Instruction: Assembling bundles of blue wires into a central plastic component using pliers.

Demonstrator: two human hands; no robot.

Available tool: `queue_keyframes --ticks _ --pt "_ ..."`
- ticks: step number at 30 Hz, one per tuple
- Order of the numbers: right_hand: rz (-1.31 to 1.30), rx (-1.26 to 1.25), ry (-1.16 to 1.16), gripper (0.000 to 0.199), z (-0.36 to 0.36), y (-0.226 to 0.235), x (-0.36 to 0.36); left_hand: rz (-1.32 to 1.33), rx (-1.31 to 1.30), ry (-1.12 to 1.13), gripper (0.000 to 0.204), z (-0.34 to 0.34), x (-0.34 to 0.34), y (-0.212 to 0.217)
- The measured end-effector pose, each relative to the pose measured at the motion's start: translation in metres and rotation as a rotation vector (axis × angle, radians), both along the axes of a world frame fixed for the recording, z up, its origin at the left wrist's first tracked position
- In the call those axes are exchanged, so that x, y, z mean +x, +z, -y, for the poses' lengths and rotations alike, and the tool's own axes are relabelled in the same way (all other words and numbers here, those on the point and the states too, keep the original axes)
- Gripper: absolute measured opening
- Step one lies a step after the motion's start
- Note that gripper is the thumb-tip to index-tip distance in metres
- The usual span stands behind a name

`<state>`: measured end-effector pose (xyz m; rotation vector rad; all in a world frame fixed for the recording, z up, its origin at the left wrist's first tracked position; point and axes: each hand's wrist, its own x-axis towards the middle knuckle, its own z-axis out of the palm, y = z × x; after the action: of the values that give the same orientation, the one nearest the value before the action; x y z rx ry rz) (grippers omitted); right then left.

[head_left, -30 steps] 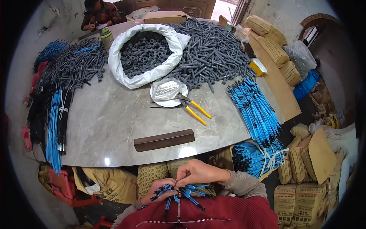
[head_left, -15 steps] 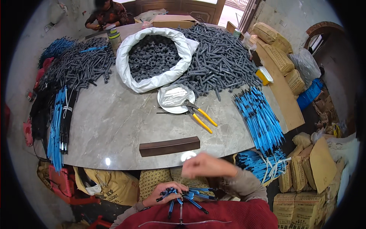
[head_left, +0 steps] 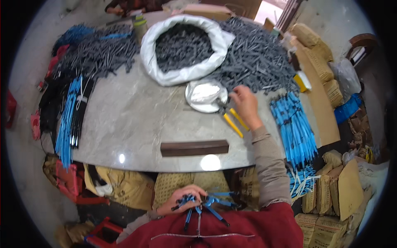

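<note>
Close to my chest, my left hand [head_left: 178,199] is closed round a cluster of thin blue rods [head_left: 214,214] with black tips, which fan out from its fingers. Out over the table, my right hand [head_left: 247,106] is beside yellow-handled pliers [head_left: 235,123], just short of a large heap of grey plastic tubes [head_left: 258,58]. Its fingers are bent and slightly apart, with nothing visible between them, though motion blurs them. The pliers' jaws rest against a white plate [head_left: 201,108] holding a clear packet of thin pale pieces [head_left: 205,91].
A white sack [head_left: 151,64] full of grey fittings stands at the back. Bundles of blue rods lie at the right [head_left: 292,128] and left [head_left: 68,124]. A dark brown bar [head_left: 194,149] lies near the table's front edge. Across the table sits another person [head_left: 138,5].
My right hand has gone from above my lap out over the table to beside the pliers. My left hand keeps the blue rods near my chest. The view has shifted slightly.
</note>
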<state>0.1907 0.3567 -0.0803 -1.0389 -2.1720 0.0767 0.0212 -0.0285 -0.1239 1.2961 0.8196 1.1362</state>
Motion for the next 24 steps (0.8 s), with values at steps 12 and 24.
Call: queue_keyframes --ticks 12,24 --pt "-0.163 -0.911 0.581 0.017 0.194 0.097 0.037 0.061 0.013 0.094 0.01 0.005 0.006 0.004" --pt "-0.206 -1.508 0.703 0.03 0.253 0.052 0.036 0.053 -0.104 0.109 0.013 0.017 0.012 0.019"
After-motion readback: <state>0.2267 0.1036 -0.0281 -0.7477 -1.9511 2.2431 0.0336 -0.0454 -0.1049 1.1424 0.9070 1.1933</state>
